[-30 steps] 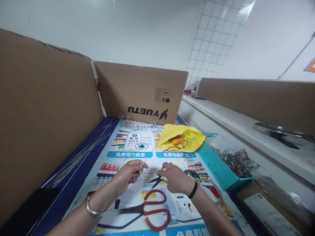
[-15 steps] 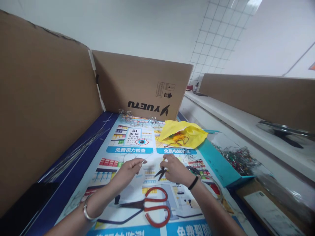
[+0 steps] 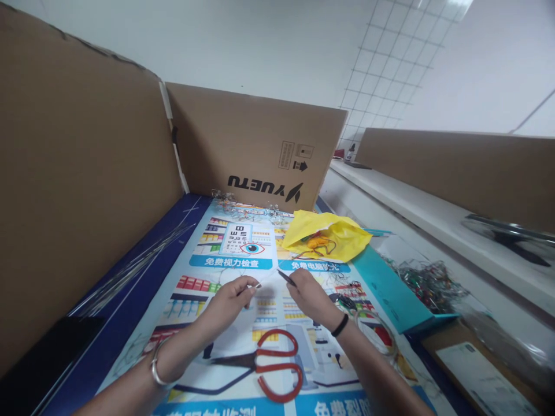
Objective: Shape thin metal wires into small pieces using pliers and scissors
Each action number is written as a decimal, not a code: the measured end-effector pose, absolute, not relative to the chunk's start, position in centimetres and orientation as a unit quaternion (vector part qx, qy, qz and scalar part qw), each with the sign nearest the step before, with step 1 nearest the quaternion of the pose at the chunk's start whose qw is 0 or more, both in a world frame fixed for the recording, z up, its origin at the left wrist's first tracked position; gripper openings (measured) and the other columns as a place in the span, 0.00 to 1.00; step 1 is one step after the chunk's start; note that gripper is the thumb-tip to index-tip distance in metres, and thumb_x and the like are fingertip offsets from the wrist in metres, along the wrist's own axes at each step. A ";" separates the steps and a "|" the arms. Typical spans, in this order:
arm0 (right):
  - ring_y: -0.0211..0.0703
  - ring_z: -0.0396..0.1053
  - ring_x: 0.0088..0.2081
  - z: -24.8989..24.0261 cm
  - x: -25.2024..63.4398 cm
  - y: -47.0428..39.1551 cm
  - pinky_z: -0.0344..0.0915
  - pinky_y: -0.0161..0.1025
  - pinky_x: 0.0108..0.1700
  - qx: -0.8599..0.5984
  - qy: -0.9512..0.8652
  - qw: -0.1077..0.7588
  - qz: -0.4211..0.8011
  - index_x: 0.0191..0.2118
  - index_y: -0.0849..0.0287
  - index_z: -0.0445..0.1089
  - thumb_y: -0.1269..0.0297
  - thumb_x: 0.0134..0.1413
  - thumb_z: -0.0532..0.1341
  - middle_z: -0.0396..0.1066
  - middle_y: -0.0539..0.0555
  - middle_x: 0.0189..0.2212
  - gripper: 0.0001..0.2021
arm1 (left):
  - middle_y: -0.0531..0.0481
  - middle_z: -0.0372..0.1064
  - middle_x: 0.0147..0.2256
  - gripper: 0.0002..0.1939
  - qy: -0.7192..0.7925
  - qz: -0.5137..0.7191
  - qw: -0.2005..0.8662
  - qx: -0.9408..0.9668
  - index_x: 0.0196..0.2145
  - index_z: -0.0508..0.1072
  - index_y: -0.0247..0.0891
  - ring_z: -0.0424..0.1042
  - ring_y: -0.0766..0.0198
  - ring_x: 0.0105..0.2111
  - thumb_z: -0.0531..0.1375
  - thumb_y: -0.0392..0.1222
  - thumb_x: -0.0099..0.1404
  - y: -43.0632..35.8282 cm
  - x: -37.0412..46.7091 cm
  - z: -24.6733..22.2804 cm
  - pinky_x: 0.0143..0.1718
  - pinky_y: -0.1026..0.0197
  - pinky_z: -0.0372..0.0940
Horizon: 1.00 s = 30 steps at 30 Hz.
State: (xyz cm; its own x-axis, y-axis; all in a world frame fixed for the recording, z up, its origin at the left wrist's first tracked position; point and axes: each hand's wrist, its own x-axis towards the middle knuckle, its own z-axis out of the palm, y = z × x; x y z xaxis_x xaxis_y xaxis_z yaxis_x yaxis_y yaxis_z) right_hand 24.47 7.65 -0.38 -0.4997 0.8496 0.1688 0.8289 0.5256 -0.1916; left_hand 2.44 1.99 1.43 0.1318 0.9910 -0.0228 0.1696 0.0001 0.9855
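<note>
Near the middle of the poster-covered table, my left hand pinches a thin pale wire or thread, whose far part is too fine to follow. To its right, my right hand is closed round a small dark-bladed tool, its tip pointing up and left toward the strand. The tool's handles are hidden in the fingers. Below both hands, large scissors with red handles lie flat, blades to the left. Beyond my right hand sits a yellow bag with orange cord in its opening.
Cardboard panels stand at the back and left. Long wires lie on the left blue edge. At right are a teal box holding tangled wires, a wire coil and a cardboard piece with a label.
My right hand has turned and lifted the tool; its blades, spread and pointing down-left before, now look closed and point up-left. My left hand has barely moved.
</note>
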 end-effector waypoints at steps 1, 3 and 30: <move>0.40 0.61 0.34 -0.1 24.5 7.6 0.58 0.36 0.37 -0.490 -0.853 0.149 0.095 0.33 0.60 0.60 0.64 0.59 0.46 0.63 0.53 0.31 0.09 | 0.59 0.57 0.19 0.11 0.510 0.416 0.508 0.555 0.34 0.70 0.38 0.55 0.71 0.19 0.54 0.47 0.58 2.0 2.5 1.5 0.22 0.68 0.51; 0.37 0.61 0.30 0.5 24.5 7.3 0.58 0.33 0.32 -0.483 -0.821 0.207 0.223 0.32 0.58 0.58 0.61 0.60 0.44 0.62 0.49 0.27 0.10 | 0.60 0.55 0.18 0.12 0.513 0.405 0.550 0.519 0.35 0.69 0.38 0.47 0.73 0.15 0.54 0.48 0.58 1.9 2.6 1.7 0.17 0.68 0.43; 0.47 0.62 0.41 3.4 23.4 -2.8 0.57 0.38 0.40 -0.320 -0.940 -0.042 0.113 0.46 0.58 0.63 0.66 0.47 0.58 0.66 0.56 0.40 0.17 | 0.57 0.62 0.22 0.20 0.507 0.471 0.554 0.464 0.44 0.68 0.37 0.48 0.75 0.15 0.56 0.48 0.56 2.0 2.3 1.7 0.16 0.68 0.42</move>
